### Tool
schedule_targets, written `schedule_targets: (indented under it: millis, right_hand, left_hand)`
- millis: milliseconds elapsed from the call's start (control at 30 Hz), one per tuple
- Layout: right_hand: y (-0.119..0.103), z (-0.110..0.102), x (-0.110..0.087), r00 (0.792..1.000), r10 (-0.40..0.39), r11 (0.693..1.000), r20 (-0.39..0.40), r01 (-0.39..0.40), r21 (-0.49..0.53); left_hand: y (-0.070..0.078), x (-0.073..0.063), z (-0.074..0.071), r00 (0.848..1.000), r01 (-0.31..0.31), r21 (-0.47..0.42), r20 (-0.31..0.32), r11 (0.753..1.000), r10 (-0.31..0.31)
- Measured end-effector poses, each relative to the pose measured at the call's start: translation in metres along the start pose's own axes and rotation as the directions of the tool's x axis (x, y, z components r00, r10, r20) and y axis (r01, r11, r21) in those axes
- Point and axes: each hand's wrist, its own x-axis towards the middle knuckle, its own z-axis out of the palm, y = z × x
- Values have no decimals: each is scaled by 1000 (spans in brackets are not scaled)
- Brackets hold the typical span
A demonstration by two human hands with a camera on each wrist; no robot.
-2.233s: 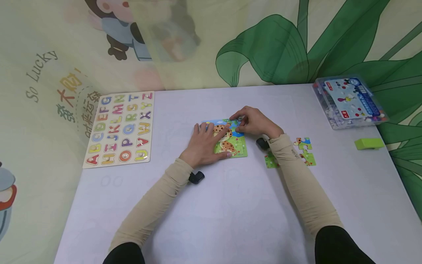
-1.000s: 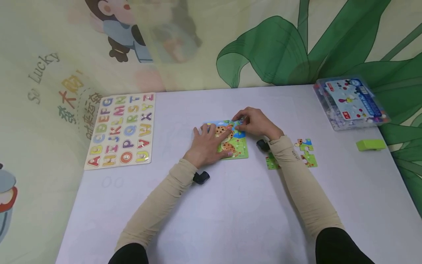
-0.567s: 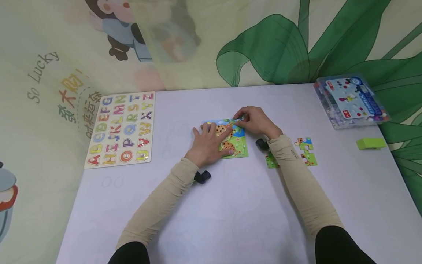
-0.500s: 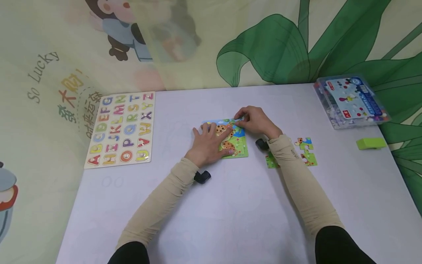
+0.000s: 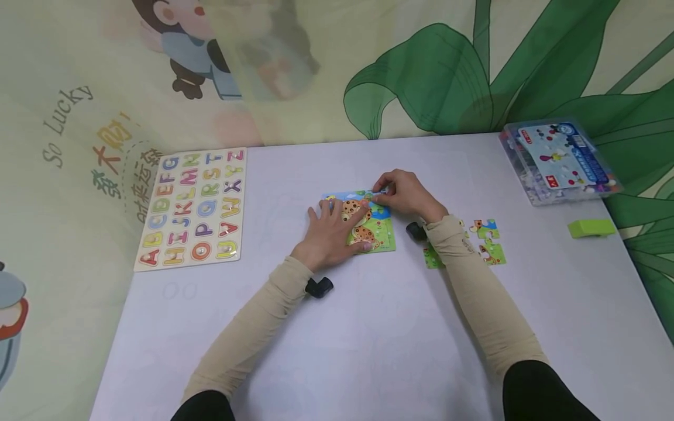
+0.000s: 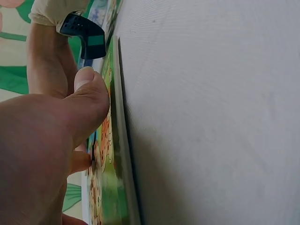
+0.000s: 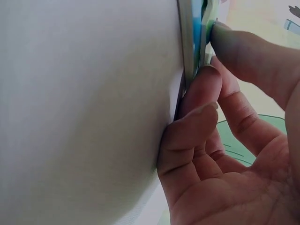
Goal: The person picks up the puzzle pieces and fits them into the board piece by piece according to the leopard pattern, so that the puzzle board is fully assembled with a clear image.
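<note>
A jigsaw puzzle (image 5: pixel 388 238) with spotted cartoon animals on green and blue lies mid-table in its shallow tray. My left hand (image 5: pixel 327 237) rests on it with fingers spread, covering its left part; in the left wrist view the thumb lies over the puzzle's edge (image 6: pixel 115 204). At the far right corner, my right hand (image 5: pixel 404 193) pinches a puzzle piece (image 7: pixel 211 13) between thumb and fingers. That piece sits slightly raised over the tray's edge (image 7: pixel 186 42) in the right wrist view. Its picture is mostly hidden by the fingers.
Several loose puzzle pieces (image 5: pixel 492 254) lie right of the puzzle, partly under the right forearm. A wooden alphabet board (image 5: pixel 191 209) lies at left. A clear plastic box (image 5: pixel 560 161) stands at the back right, with a green block (image 5: pixel 592 228) in front of it.
Both hands stay at the puzzle with only slight shifts. The right fingers have moved a little to the right along the far corner since the earliest frame, still pinching the piece.
</note>
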Motion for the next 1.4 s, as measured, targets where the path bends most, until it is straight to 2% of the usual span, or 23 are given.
schedule_targets:
  millis: [367,1233,1400]
  right_hand:
    - [2,-3,-4,1000,-4,1000,8,4,-8]
    - [-4,3,0,1000,-11,1000,-14,11,-19]
    - [-2,1,-2,1000,-23,1000,4,23,-16]
  left_hand:
    - [-1,0,-3,1000,-28,12,12,1000,28]
    - [0,-2,-2,1000,-21,9,2,1000,21]
    - [-2,-1,-3,1000,-26,19,11,999,26]
